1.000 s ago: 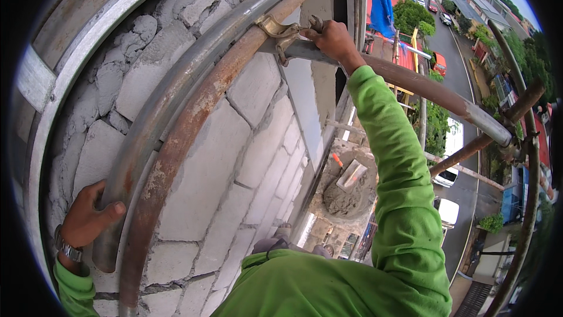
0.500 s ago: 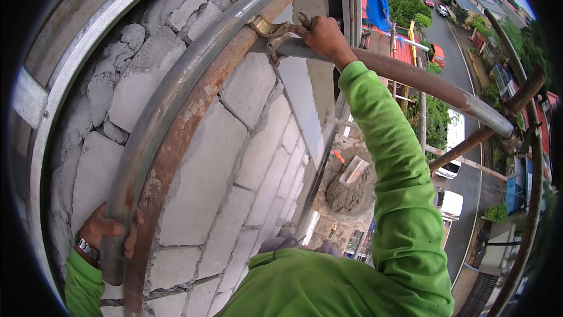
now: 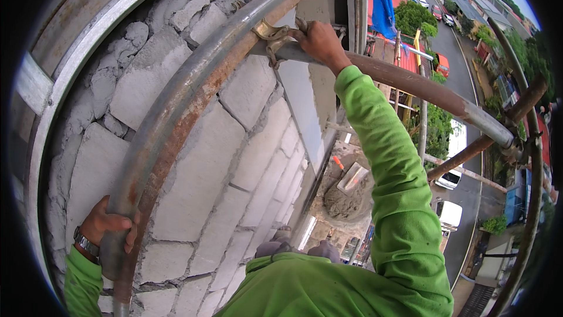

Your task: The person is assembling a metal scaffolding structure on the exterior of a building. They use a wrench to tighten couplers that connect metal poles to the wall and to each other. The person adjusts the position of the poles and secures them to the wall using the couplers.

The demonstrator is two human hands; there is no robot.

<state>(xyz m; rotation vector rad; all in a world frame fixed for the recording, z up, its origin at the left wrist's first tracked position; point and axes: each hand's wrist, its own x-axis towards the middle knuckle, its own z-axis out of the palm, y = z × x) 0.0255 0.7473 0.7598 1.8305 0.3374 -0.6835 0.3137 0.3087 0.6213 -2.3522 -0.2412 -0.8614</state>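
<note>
At the lower left, my left hand (image 3: 108,226) is closed around a long grey steel pipe (image 3: 170,103), its fingers reaching the rusty pipe (image 3: 202,94) alongside. Both pipes look curved in this view and run up to the top centre. There a brass-coloured scaffold clamp (image 3: 270,31) sits against the rusty pipe, where a brown-and-grey cross pipe (image 3: 410,77) meets it. My right hand (image 3: 321,43) is closed on the outer part of that clamp, just above the cross pipe. Its fingers partly hide what they grip.
A wall of grey blocks (image 3: 193,170) rises behind the pipes, beside a metal frame (image 3: 53,91) at left. Below lie a wet mortar heap (image 3: 345,201) and a trowel (image 3: 352,177) on a platform. Scaffold poles (image 3: 531,159) stand at right, with a street (image 3: 463,71) far below.
The grey pipe's lower part has shifted right, now closer over the rusty one, and my left hand has moved slightly up with it. My right hand stays on the clamp.
</note>
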